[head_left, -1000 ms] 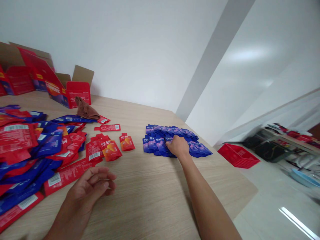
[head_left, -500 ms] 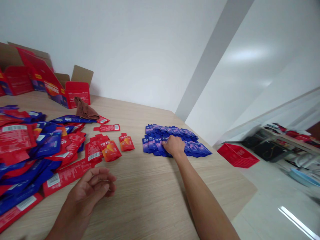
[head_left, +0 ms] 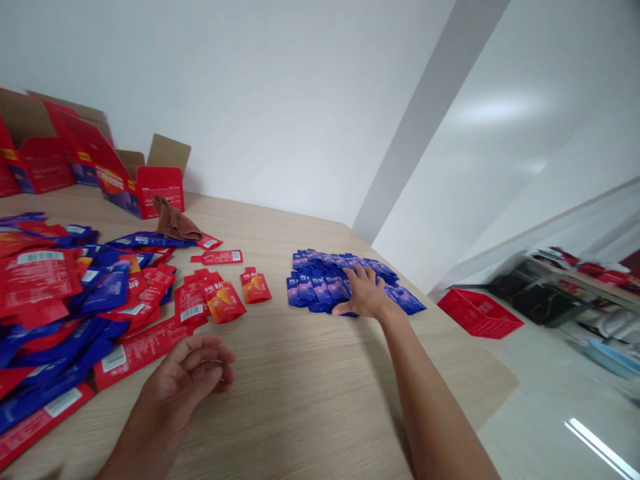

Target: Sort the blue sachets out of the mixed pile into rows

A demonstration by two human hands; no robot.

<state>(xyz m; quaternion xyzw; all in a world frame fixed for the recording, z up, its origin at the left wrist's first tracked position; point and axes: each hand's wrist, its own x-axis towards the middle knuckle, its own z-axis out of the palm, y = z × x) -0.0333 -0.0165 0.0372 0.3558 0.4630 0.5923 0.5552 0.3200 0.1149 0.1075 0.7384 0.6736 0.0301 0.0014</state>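
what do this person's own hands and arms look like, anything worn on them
The left hand and right hand are both ungloved, with no ring showing. The right forearm is bare as far as it shows, with no sleeve, watch or bracelet visible.

A pale wood-grain table (head_left: 280, 387) stands by a white wall (head_left: 225, 87) crossed by 1 grey band (head_left: 425, 113), beside a glossy floor (head_left: 540, 420) with bright streaks (head_left: 600, 447).

Bright light, glare on wall (head_left: 500, 127); blurred right edge
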